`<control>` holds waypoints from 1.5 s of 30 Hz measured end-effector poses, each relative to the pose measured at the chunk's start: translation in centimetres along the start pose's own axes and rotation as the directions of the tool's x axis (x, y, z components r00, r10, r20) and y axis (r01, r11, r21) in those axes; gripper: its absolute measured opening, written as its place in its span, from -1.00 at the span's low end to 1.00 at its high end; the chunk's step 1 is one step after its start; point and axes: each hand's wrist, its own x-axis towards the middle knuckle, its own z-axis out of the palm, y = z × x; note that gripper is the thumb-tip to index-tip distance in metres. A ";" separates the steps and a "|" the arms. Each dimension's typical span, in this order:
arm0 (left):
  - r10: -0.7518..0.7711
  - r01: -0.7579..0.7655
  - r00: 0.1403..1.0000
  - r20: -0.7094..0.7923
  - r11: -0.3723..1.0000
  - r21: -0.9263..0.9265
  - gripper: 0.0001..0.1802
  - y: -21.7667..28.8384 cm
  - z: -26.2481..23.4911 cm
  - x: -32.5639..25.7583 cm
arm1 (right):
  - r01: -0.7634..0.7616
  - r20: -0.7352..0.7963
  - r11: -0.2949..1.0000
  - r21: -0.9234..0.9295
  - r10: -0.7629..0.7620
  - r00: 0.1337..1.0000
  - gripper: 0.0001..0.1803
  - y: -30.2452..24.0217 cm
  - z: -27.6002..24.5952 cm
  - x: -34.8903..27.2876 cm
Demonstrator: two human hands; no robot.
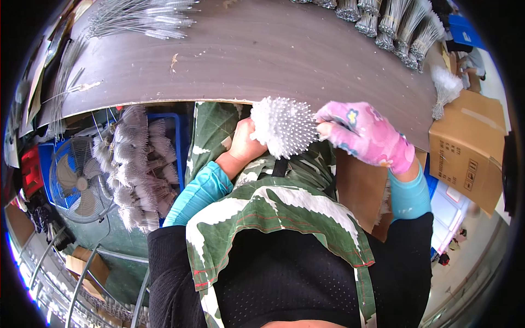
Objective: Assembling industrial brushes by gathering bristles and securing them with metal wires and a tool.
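A: Begin with the left hand [244, 143]. Bare or gloved, loose or gripping?

B: Bare beyond a blue sleeve [203, 188], curled round the left side of a white brush bundle [284, 127] and grasping it.

A: And held where?

B: Above the lap, in line with the near edge of the brown table [246, 60], with dotted white tips turned up to the view.

A: Now to the right hand [365, 131].

B: Gloved in pink with a flower pattern, fingertips bare, raised just to the right of the bundle. Thumb and fingers drawn together at its right edge. Cannot tell whether pinching a single tip or merely next to one.

A: Look farther out, across the table.

B: Spread with loose wire brushes [142, 19] at far left; lined with wire-stemmed bundles [394, 27] at far right.

A: And around it?

B: To the right, near a closed cardboard box [467, 145], one more white-topped bundle [445, 87] at the table's edge. To the left, below table level, heaped brush bundles [131, 169] by a blue crate [179, 145], next to a round fan [82, 183]. Nearest of all, a green-and-white leaf-patterned apron [284, 194] over a black top [284, 273].
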 end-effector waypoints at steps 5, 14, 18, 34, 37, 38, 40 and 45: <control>-0.014 0.014 1.000 -0.009 0.999 -0.034 -0.76 1.3 -0.9 0.5 | 0.210 0.049 0.839 -0.502 -0.215 0.975 -0.70 -1.0 0.1 1.8; -0.141 0.143 0.989 0.046 0.988 -0.055 -0.70 0.5 -0.8 -0.1 | 0.286 0.205 0.723 -0.628 -0.201 0.958 -0.68 -1.9 0.4 4.3; -0.184 0.189 0.982 0.051 0.973 -0.131 -0.68 0.8 -1.1 0.0 | 0.251 0.214 0.680 -0.688 -0.140 0.967 -0.68 -3.0 0.7 4.4; -0.241 0.245 0.970 0.041 0.960 -0.138 -0.60 2.0 -1.3 0.3 | 0.320 0.209 0.656 -0.683 -0.244 0.947 -0.69 -4.5 0.8 3.3; -0.271 0.278 0.960 0.065 0.950 -0.145 -0.57 2.4 -1.4 0.3 | 0.337 0.216 0.645 -0.686 -0.262 0.941 -0.70 -4.8 0.9 3.1; -0.289 0.296 0.955 0.071 0.944 -0.142 -0.55 2.5 -1.4 0.5 | 0.343 0.219 0.641 -0.687 -0.267 0.938 -0.70 -4.9 1.0 3.1; -0.313 0.320 0.947 0.071 0.937 -0.139 -0.53 2.5 -1.3 0.4 | 0.408 0.210 0.565 -0.718 -0.383 0.900 -0.70 -4.8 1.1 2.9; -0.226 0.217 0.973 -0.050 0.965 -0.150 -0.67 2.5 -1.2 0.3 | 0.433 0.255 0.530 -0.729 -0.377 0.890 -0.72 -5.2 1.5 3.4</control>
